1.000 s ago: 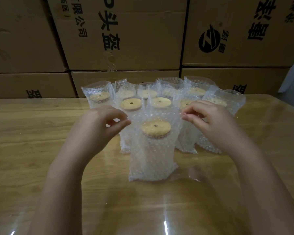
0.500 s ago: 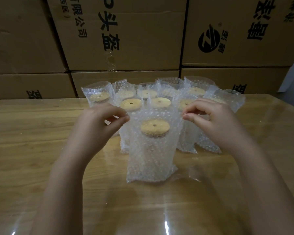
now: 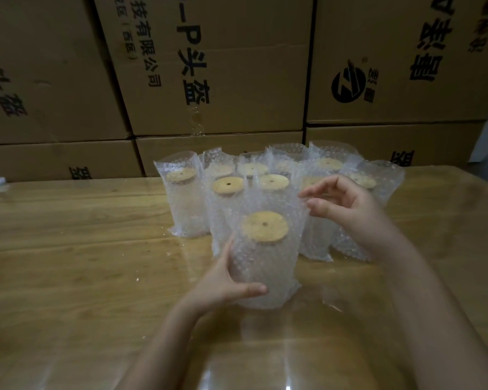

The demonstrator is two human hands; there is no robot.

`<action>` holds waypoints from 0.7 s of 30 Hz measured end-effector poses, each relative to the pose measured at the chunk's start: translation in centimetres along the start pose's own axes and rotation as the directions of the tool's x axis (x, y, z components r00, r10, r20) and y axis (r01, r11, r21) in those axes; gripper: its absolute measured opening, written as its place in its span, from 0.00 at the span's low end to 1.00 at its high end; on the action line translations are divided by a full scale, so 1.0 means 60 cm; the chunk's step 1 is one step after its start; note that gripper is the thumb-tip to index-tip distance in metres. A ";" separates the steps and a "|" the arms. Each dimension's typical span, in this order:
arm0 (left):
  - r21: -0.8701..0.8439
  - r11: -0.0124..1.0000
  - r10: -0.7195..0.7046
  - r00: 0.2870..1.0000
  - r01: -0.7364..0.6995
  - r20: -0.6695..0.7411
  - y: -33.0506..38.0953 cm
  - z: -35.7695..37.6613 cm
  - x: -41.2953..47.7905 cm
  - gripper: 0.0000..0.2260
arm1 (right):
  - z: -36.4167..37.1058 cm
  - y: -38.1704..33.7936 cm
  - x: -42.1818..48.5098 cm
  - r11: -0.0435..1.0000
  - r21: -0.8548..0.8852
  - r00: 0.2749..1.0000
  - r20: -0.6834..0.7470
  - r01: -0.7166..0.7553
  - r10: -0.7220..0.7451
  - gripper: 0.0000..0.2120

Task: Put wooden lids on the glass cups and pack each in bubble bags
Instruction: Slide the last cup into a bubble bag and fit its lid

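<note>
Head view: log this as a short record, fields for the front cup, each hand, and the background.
front cup: wooden lid on, inside a bubble bag, bag top open
left hand: grips the bag low on its side
right hand: at the bag's upper edge; pinch unclear
behind: more bagged cups with lids, upright on the table
backdrop: stacked cardboard boxes

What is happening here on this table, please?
A person is packing. The left hand grips the lower side of the front bubble bag, which stands on the table and holds a cup under a wooden lid. The right hand is at the bag's top right edge with fingers curled; whether they pinch it is unclear. Behind stand other bagged cups, in front of stacked cardboard boxes.
</note>
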State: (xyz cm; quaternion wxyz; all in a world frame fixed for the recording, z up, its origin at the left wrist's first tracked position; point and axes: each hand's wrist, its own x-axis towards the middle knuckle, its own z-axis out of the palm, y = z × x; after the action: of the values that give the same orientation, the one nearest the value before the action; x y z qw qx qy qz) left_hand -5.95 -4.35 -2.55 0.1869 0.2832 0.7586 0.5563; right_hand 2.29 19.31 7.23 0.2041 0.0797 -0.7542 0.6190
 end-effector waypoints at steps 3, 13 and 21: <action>-0.050 0.998 0.019 0.996 -0.023 -0.082 -0.023 0.029 0.002 0.48 | 0.028 0.041 0.010 0.960 0.255 0.967 -0.188 -0.119 0.170 0.03; -0.177 0.978 0.049 0.952 -0.107 -0.302 -0.019 0.063 0.005 0.46 | 0.120 0.166 -0.067 0.906 0.351 0.878 -0.322 -0.237 0.354 0.15; -0.316 0.946 -0.065 0.913 -0.072 -0.403 -0.015 0.021 -0.026 0.40 | 0.113 0.181 -0.073 0.907 0.335 0.890 -0.286 -0.255 0.356 0.14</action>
State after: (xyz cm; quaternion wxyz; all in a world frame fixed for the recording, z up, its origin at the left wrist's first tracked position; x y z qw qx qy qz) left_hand -4.18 -4.60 -3.86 0.0675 0.1278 0.6783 0.7204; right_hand 0.77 14.56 -5.34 0.2168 -0.1206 -0.6121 0.7509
